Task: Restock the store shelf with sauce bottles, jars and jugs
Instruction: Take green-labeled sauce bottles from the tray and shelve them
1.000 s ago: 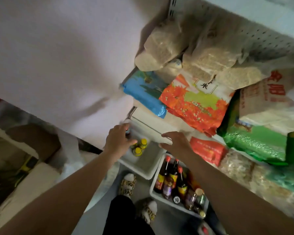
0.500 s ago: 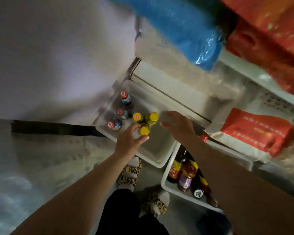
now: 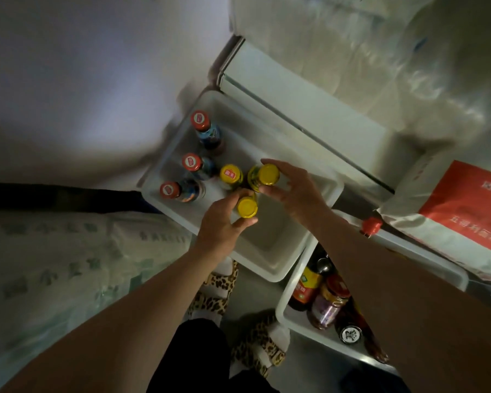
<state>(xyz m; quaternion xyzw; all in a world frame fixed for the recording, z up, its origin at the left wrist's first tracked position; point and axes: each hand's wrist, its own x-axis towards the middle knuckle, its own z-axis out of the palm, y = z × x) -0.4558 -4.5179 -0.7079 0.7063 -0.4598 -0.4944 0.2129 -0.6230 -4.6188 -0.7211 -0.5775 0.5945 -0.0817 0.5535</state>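
Now both hands down in white bin. Left hand pinches yellow-capped bottle at bin's middle; right hand curls round second yellow-capped bottle, probably gripping. Lift straight up by necks, clear of third yellow cap and red-capped bottles at bin's far-left side.

Each hand grips a yellow-capped bottle in a white bin.

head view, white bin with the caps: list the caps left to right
Nearest red cap → middle red cap → far red cap → labelled yellow cap → yellow cap in the left hand → yellow cap under the right hand.
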